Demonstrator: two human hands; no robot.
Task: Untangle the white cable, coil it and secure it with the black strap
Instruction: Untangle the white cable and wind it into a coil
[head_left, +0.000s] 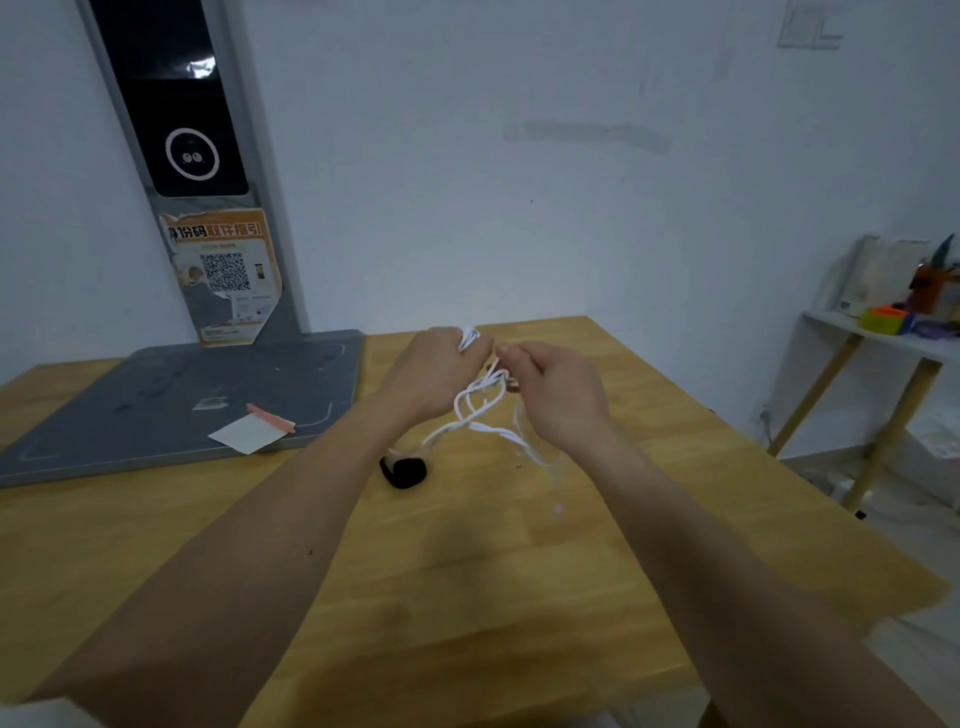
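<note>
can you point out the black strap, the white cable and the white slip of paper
black strap (404, 471), head view, on the middle of its rolled body
white cable (480, 402), head view, on a hanging twisted loop
white slip of paper (245, 433), head view, on its flat centre

White cable (480, 400); black strap (406, 472)

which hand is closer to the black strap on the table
Left. The left hand holds the white cable up and slightly right of the black strap; the right hand grips the cable farther to the right.
</note>
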